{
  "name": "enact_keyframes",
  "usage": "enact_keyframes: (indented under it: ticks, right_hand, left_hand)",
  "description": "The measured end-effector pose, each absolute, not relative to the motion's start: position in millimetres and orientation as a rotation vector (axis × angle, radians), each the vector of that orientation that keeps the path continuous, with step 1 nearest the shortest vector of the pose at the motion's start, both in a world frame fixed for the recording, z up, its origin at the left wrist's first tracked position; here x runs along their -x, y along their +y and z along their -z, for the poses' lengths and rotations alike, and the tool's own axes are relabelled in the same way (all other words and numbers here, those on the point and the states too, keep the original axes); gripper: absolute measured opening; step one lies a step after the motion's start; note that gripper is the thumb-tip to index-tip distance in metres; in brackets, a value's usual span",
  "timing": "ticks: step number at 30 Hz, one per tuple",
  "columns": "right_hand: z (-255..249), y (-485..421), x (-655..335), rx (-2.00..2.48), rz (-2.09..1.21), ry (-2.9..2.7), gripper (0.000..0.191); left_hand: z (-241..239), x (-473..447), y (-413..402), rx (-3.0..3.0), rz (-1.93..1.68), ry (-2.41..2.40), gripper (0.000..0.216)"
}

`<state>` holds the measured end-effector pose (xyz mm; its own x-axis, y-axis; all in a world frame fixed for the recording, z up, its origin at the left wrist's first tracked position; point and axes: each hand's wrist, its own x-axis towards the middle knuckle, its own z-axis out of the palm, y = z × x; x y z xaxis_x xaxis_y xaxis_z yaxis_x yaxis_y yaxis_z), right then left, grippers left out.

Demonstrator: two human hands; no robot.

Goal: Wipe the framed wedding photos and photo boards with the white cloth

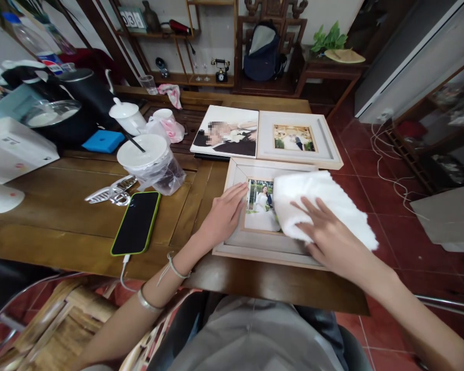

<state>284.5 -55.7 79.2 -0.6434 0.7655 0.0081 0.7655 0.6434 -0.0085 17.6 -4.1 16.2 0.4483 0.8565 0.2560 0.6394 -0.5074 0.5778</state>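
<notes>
Worktop [62, 221]: wooden, seen from its near edge. A framed photograph [263, 253] lies face up toward the near right corner. The left hand [226, 212] is laid on the frame's left side, fingers extended and close together, tips by the photo's border; it is not closed around anything. The right hand [327, 232] is on a white cloth [344, 206], fingers spread and partly open, bearing on it from above; whether any cloth is pinched beneath the palm cannot be told. The cloth covers the frame's right part and reaches past the worktop's right edge.

Beyond, toward the far right corner, a second framed photograph [327, 135] lies just beside a photo panel [226, 147]. Left of the frame, near the near edge: a phone [136, 222], dark screen up, charging cable [123, 273] attached. Behind the phone: a silvery hair clip [107, 192] and a lidded cup [143, 150] with straw, partly wrapped in clear plastic.
</notes>
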Motion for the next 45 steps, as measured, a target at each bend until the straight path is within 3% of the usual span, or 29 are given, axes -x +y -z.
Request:
enact_keyframes:
  ticks: [9, 16, 26, 36, 45]
  right_hand:
    - [-104.9, -134.9, -282.3, 1.182, -0.139, -2.803, 0.048]
    - [-69.3, -56.4, -279.7, 1.278, 0.034, -2.636, 0.030]
    - [-66.1, 47.0, -289.7, 1.474, 0.208, -2.576, 0.037]
    - [-81.2, -71.3, -273.5, 1.224, -0.230, -2.820, 0.036]
    - [-96.6, -110.9, -266.7, 1.070, -0.182, -2.826, 0.033]
  left_hand:
    - [-18.6, -18.2, -5.3, -2.318, -0.738, 1.274, 0.040]
    - [-17.5, -15.7, -3.5, -2.332, -0.736, 1.219, 0.042]
    - [-17.0, -15.6, -2.5, -2.322, -0.722, 1.231, 0.042]
    - [-17.2, -17.6, -3.7, -2.280, -0.792, 1.242, 0.041]
    - [-19.2, -17.8, -4.0, -2.314, -0.745, 1.262, 0.040]
